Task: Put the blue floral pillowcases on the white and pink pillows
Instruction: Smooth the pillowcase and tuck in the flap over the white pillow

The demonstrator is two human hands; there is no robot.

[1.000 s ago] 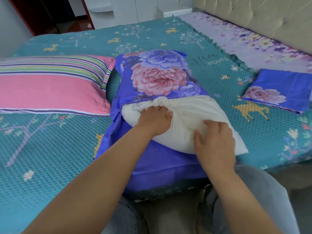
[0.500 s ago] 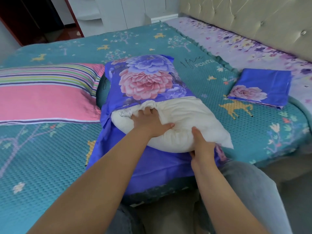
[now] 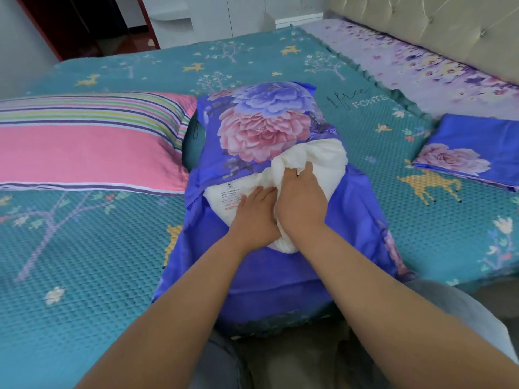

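Note:
A white pillow [image 3: 323,158] lies partly inside a blue floral pillowcase [image 3: 266,127] on the bed in front of me. Its near end sticks out of the case's opening, bunched up, with a printed label showing. My left hand [image 3: 254,213] presses flat on the pillow beside the label. My right hand [image 3: 302,200] lies next to it, fingers pushing into the bunched white fabric. The pillowcase's lower flap [image 3: 280,276] spreads toward me under both arms. A pink striped pillow [image 3: 84,147] lies bare at the left. A second blue floral pillowcase [image 3: 471,150] lies folded at the right.
The bed wears a teal quilt [image 3: 84,248] with deer and tree patterns. A purple floral sheet [image 3: 407,60] and a beige tufted headboard [image 3: 449,26] run along the far right. My knees in grey trousers [image 3: 449,313] meet the bed's near edge.
My right hand has moved from the pillow's lower right edge up to its middle, beside my left hand. The white pillow is bunched narrower and sits deeper in the case.

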